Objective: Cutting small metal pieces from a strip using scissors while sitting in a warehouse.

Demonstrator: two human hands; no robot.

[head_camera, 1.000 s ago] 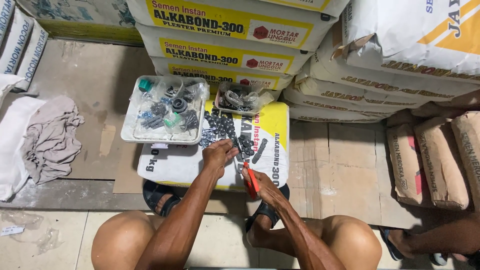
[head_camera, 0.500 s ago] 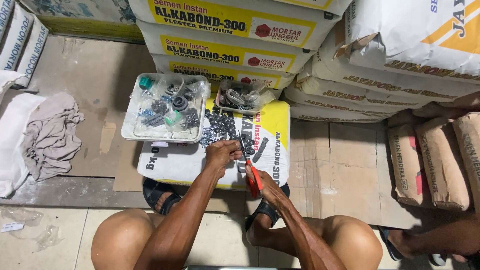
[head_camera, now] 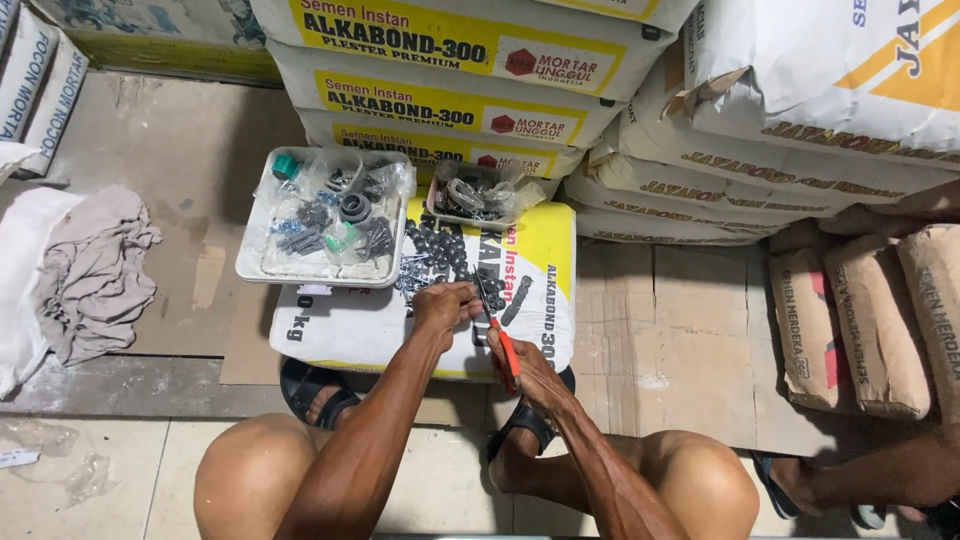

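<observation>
Since prev frame, left hand (head_camera: 443,305) pulled back off the pile of dark parts (head_camera: 440,255), fingers now pinched on a small part, w/ screwdriver (head_camera: 497,335) tip at it. Right hand (head_camera: 525,368) closed on the red handle, over the white-yellow sack (head_camera: 400,330). Tray (head_camera: 262,265) just left.

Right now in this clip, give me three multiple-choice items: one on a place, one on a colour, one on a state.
1. Where does the white tray of small parts lie?
A. on the person's knee
B. left of the sack, beyond the left hand
C. on the grey cloth

2. What colour is the handle of the screwdriver?
A. red-orange
B. blue
C. green

3. What is the right hand doing?
A. lying open on the floor
B. gripping the screwdriver
C. holding a sandal

Key: 1 B, it sits at the edge of the white and yellow sack, past the left hand; 2 A, the handle shows red-orange; 3 B, its fingers close round the handle.
</observation>
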